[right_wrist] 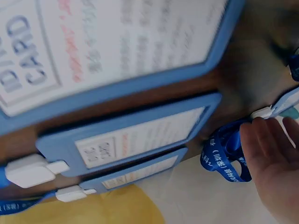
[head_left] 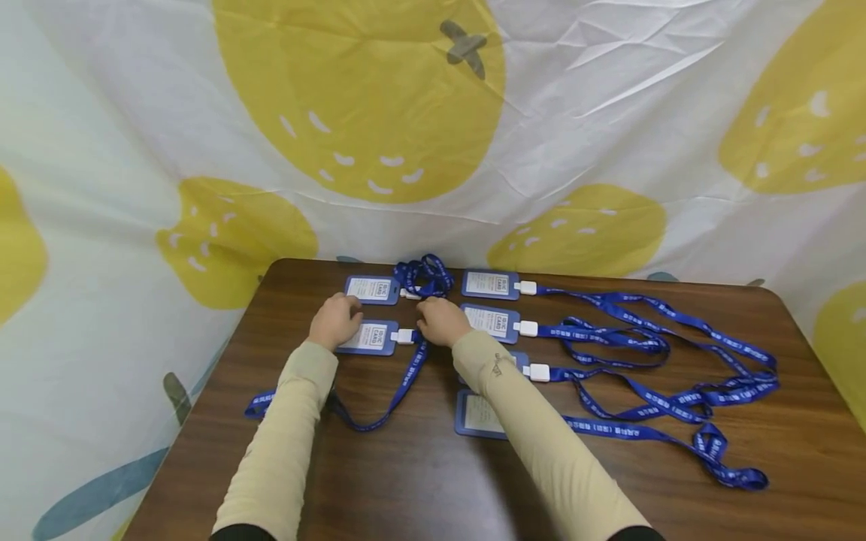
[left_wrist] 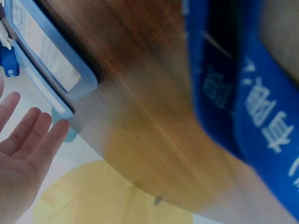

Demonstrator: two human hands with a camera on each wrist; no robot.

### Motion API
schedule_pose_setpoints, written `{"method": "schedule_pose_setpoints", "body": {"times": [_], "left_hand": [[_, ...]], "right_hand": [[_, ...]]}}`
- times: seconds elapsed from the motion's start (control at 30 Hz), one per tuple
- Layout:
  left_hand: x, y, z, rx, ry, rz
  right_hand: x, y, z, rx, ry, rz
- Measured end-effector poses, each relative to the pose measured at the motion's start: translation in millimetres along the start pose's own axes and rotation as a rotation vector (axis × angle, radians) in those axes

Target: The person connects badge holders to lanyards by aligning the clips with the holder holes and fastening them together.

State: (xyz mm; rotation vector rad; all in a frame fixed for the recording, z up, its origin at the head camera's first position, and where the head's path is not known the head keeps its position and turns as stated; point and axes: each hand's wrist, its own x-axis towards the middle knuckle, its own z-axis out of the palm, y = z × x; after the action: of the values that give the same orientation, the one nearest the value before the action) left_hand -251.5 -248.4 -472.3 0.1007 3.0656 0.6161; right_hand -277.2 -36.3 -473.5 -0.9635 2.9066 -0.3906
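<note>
My left hand point(head_left: 336, 321) is at the left end of a blue ID card holder point(head_left: 372, 340), its fingers loosely extended beside the holder in the left wrist view. From that holder's white clip point(head_left: 405, 336), a blue lanyard point(head_left: 406, 379) loops forward and passes under my left forearm. Farther back lies another card holder point(head_left: 372, 290), with a bunched blue lanyard point(head_left: 429, 276) at its right. Beside this bundle is my right hand point(head_left: 443, 321), fingers fairly straight in the right wrist view, fingertips near a white clip point(right_wrist: 261, 112). Whether they touch it is unclear.
Several card holders point(head_left: 490, 284) lie in a column right of centre, partly covered by my right forearm. Their blue lanyards point(head_left: 616, 430) trail rightward, some overlapping. A fruit-print cloth point(head_left: 575, 113) hangs behind the brown wooden table point(head_left: 392, 481).
</note>
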Motion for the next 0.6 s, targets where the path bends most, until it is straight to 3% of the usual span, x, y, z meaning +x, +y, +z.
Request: {"method": "schedule_pose_setpoints", "body": {"times": [0.03, 0.13, 0.3, 0.43, 0.6], "left_hand": [[2.4, -0.9, 1.4, 0.008, -0.014, 0.002], [8.7, -0.7, 5.1, 0.036, -0.057, 0.001], [15.9, 3.6, 10.0, 0.089, -0.112, 0.003], [19.7, 8.5, 13.7, 0.122, -0.155, 0.007], [22.4, 14.9, 18.1, 0.134, -0.253, -0.031]], "right_hand": [[1.1, -4, -5, -0.004, -0.059, 0.016], [7.4, -5, -4, -0.006, -0.133, 0.000], [15.0, -5, -1, 0.020, -0.263, 0.045], [19.2, -2, 3, 0.038, -0.296, 0.101], [22.5, 0, 6, -0.003, -0.321, 0.126]]}}
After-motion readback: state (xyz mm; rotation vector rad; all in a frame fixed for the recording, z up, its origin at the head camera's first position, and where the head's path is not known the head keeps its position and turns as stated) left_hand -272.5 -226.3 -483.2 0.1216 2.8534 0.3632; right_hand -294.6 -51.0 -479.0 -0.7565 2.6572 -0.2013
